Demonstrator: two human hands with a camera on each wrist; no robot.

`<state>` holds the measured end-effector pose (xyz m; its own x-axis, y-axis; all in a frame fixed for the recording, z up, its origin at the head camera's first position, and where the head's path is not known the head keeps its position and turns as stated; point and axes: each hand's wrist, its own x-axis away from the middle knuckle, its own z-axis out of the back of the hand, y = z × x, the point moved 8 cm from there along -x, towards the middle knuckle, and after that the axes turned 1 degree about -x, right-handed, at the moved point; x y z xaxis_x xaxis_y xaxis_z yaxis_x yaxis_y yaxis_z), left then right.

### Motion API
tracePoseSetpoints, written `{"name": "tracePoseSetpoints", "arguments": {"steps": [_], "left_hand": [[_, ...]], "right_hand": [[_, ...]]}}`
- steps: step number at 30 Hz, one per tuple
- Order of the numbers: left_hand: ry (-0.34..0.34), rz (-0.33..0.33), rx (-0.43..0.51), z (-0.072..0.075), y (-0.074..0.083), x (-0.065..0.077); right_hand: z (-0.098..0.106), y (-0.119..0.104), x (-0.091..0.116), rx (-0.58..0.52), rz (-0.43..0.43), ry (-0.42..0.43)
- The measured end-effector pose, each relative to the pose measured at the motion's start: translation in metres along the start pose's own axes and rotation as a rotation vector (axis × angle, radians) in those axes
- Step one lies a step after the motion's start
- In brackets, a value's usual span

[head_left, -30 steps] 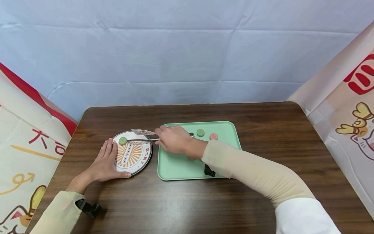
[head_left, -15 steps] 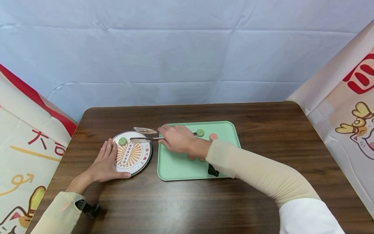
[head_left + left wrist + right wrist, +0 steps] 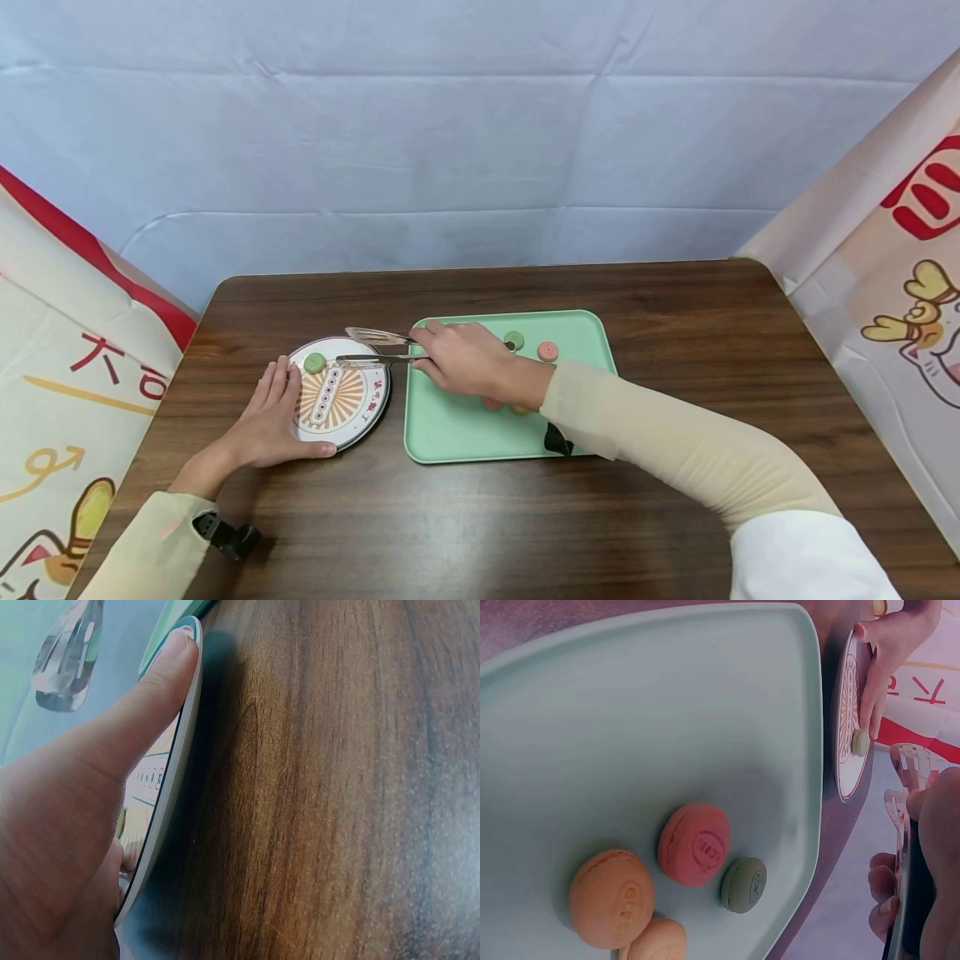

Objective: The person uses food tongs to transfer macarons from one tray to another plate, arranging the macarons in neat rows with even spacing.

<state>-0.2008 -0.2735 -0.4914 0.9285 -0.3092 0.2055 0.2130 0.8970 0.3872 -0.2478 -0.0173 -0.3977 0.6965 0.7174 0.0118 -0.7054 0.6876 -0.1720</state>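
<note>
My left hand [image 3: 273,414] rests on the left rim of a round white plate [image 3: 358,417] with a sunburst print. Its fingers lie straight, and the thumb presses the near rim in the left wrist view. A green macaron [image 3: 314,362] sits on the plate near the fingertips. Metal serving tongs [image 3: 377,337] are gripped in my right hand [image 3: 467,358] above a mint-green tray [image 3: 450,437]. Their ends stand apart over the plate's right side, with nothing between them. In the right wrist view, a red macaron [image 3: 694,844], a dark green macaron [image 3: 744,885] and an orange macaron [image 3: 612,898] lie on the tray.
The brown wooden table [image 3: 420,525] carries both plate and tray. A pink macaron [image 3: 548,351] lies at the tray's far side. My right forearm crosses the tray's right part. Pale cloth [image 3: 480,150] hangs behind the table, with printed cloths at both sides.
My right hand has drawn slightly right with the tongs, whose ends have backed away from the green macaron on the plate. The left hand has stayed in place.
</note>
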Motion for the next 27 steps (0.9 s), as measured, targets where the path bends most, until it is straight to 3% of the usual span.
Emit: {"name": "tracePoseSetpoints", "arguments": {"steps": [17,27], "left_hand": [[0.0,0.003,0.005,0.001,0.003,0.002],[-0.003,0.006,0.001,0.007,0.012,0.004]], "right_hand": [[0.003,0.006,0.014,-0.015,-0.007,0.005],[0.008,0.02,0.026,-0.016,-0.037,0.008]]}}
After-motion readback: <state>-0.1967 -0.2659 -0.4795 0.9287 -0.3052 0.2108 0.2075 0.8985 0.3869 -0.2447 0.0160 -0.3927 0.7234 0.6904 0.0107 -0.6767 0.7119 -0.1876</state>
